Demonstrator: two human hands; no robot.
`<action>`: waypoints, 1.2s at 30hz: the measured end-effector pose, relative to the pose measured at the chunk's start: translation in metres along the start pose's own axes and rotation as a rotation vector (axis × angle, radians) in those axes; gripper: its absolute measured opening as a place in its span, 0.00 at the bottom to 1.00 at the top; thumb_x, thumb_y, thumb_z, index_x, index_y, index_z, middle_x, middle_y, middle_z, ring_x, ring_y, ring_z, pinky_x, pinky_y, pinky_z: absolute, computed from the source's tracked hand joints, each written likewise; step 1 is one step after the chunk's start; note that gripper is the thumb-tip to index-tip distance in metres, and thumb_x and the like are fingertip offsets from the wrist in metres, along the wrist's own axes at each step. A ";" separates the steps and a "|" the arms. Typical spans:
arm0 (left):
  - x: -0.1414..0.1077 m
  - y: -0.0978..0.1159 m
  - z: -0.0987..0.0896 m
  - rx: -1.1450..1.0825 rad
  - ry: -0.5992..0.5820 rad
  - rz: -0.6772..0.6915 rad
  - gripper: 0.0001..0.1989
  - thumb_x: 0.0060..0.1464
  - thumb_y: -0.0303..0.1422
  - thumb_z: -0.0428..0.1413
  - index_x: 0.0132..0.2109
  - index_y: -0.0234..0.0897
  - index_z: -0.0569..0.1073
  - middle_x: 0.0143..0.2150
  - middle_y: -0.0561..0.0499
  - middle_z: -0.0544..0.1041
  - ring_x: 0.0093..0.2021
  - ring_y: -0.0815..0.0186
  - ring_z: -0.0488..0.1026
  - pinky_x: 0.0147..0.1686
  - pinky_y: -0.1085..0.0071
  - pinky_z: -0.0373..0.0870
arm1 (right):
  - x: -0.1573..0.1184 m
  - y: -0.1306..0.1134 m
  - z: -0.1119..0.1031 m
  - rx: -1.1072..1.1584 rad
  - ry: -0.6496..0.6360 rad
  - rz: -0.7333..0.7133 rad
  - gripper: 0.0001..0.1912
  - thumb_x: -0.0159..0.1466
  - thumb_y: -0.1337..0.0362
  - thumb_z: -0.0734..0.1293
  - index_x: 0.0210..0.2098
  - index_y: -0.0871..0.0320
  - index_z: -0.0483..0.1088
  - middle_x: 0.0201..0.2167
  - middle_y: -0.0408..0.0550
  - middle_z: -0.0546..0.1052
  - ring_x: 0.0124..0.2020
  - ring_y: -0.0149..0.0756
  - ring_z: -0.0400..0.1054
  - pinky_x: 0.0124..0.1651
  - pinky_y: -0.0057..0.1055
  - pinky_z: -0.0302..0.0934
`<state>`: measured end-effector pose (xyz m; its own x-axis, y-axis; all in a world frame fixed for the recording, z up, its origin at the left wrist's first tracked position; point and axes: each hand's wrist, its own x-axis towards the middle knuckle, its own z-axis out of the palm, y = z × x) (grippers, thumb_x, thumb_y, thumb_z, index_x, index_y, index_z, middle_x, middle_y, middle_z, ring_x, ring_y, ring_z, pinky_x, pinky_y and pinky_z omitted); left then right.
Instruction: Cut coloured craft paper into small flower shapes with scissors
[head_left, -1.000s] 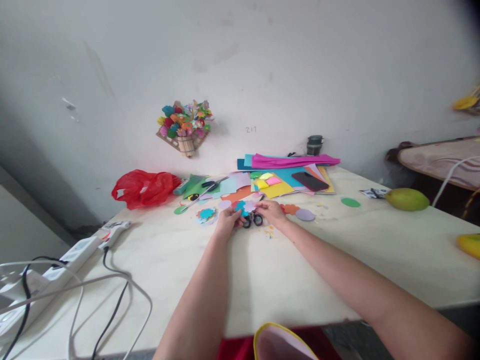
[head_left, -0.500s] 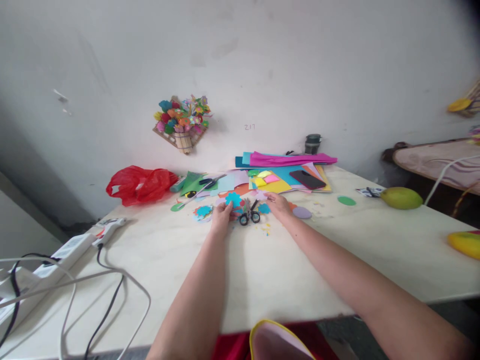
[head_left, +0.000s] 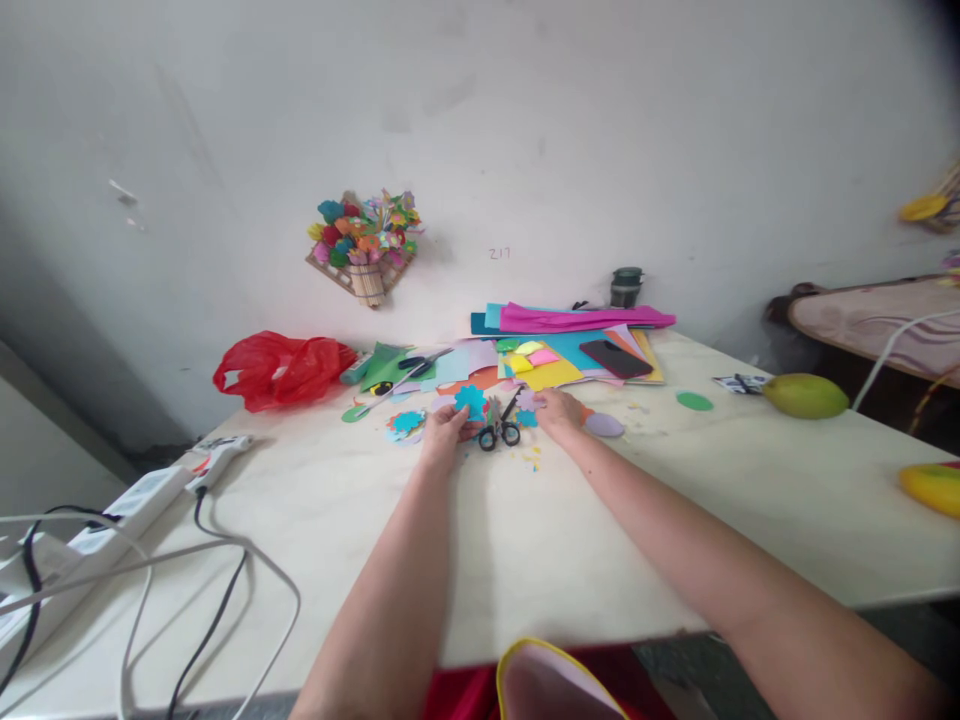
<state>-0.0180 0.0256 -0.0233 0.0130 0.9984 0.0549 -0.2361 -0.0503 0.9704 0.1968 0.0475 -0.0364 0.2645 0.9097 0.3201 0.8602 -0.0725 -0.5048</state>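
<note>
My left hand [head_left: 444, 432] pinches a blue paper flower [head_left: 470, 402] with a scalloped edge, held just above the table. In my right hand [head_left: 559, 412] is a small lilac paper flower [head_left: 527, 400], gripped at its edge by the fingertips. Between the hands lies a pair of black-handled scissors [head_left: 498, 432], blades spread and pointing away from me. Another blue paper flower [head_left: 407, 422] rests on the table to the left. Part of a further blue cutout [head_left: 528, 418] shows beside my right hand, and a lilac paper oval [head_left: 604, 425] lies to its right.
Behind the hands are coloured paper sheets [head_left: 559, 374], a phone [head_left: 615, 359] and a second pair of scissors [head_left: 420, 363]. A red plastic bag [head_left: 281, 370] sits at the left, above a power strip [head_left: 127, 510] with cables. A green mango-like fruit [head_left: 804, 396] lies at the right.
The lilac flower in my right hand has come slightly lower and now faces me more fully. The blue flower in my left hand has shifted a little to the right.
</note>
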 end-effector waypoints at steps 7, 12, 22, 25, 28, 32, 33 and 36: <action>-0.003 0.002 -0.001 0.027 -0.039 0.008 0.15 0.41 0.38 0.67 0.30 0.34 0.72 0.25 0.49 0.78 0.24 0.67 0.75 0.26 0.73 0.71 | -0.006 -0.004 0.005 0.122 0.247 -0.244 0.12 0.55 0.73 0.65 0.35 0.56 0.78 0.49 0.54 0.78 0.51 0.48 0.68 0.55 0.42 0.56; -0.004 0.001 -0.001 0.026 -0.064 0.034 0.17 0.40 0.40 0.68 0.32 0.34 0.72 0.26 0.50 0.78 0.23 0.67 0.75 0.25 0.73 0.71 | -0.011 -0.026 0.007 0.215 0.207 -0.434 0.09 0.63 0.64 0.64 0.36 0.56 0.78 0.47 0.53 0.79 0.50 0.45 0.69 0.54 0.39 0.56; -0.003 0.000 -0.003 0.062 -0.136 0.048 0.18 0.41 0.41 0.67 0.34 0.33 0.73 0.27 0.48 0.79 0.22 0.69 0.74 0.25 0.73 0.71 | -0.008 -0.056 0.016 0.552 -0.121 -0.346 0.04 0.55 0.65 0.69 0.24 0.56 0.74 0.22 0.43 0.77 0.25 0.34 0.69 0.29 0.28 0.58; -0.003 0.001 -0.003 0.056 -0.124 0.045 0.19 0.40 0.40 0.68 0.35 0.32 0.74 0.28 0.48 0.79 0.22 0.69 0.73 0.25 0.73 0.71 | -0.007 -0.058 0.022 0.608 -0.092 -0.339 0.08 0.55 0.65 0.69 0.20 0.56 0.70 0.19 0.42 0.75 0.23 0.34 0.68 0.28 0.28 0.58; -0.004 0.001 -0.004 0.067 -0.129 0.040 0.18 0.40 0.39 0.68 0.33 0.31 0.74 0.26 0.48 0.78 0.21 0.71 0.71 0.24 0.73 0.69 | -0.010 -0.059 0.031 0.680 -0.090 -0.285 0.09 0.56 0.62 0.68 0.20 0.55 0.69 0.18 0.43 0.75 0.23 0.35 0.69 0.30 0.30 0.60; -0.005 0.002 -0.003 0.150 -0.099 0.004 0.17 0.44 0.42 0.66 0.27 0.33 0.71 0.22 0.49 0.75 0.17 0.71 0.68 0.18 0.74 0.64 | -0.014 -0.057 0.039 0.762 -0.078 -0.249 0.10 0.55 0.59 0.67 0.20 0.54 0.67 0.18 0.42 0.73 0.22 0.35 0.68 0.30 0.30 0.61; -0.005 0.002 -0.002 0.178 -0.094 -0.005 0.17 0.46 0.43 0.65 0.27 0.34 0.70 0.21 0.50 0.75 0.16 0.71 0.68 0.17 0.74 0.63 | -0.014 -0.056 0.039 0.782 -0.071 -0.256 0.10 0.55 0.59 0.67 0.20 0.54 0.67 0.18 0.42 0.74 0.23 0.35 0.68 0.30 0.30 0.61; -0.005 0.003 0.000 0.250 -0.084 -0.029 0.17 0.49 0.44 0.63 0.27 0.36 0.68 0.18 0.51 0.74 0.15 0.70 0.67 0.15 0.75 0.59 | -0.015 -0.054 0.037 0.797 -0.041 -0.288 0.10 0.55 0.57 0.67 0.20 0.55 0.68 0.19 0.42 0.73 0.23 0.35 0.67 0.30 0.30 0.60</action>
<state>-0.0184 0.0209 -0.0207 0.0995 0.9944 0.0356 0.0131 -0.0371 0.9992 0.1305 0.0531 -0.0440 0.0532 0.8636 0.5013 0.3235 0.4600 -0.8269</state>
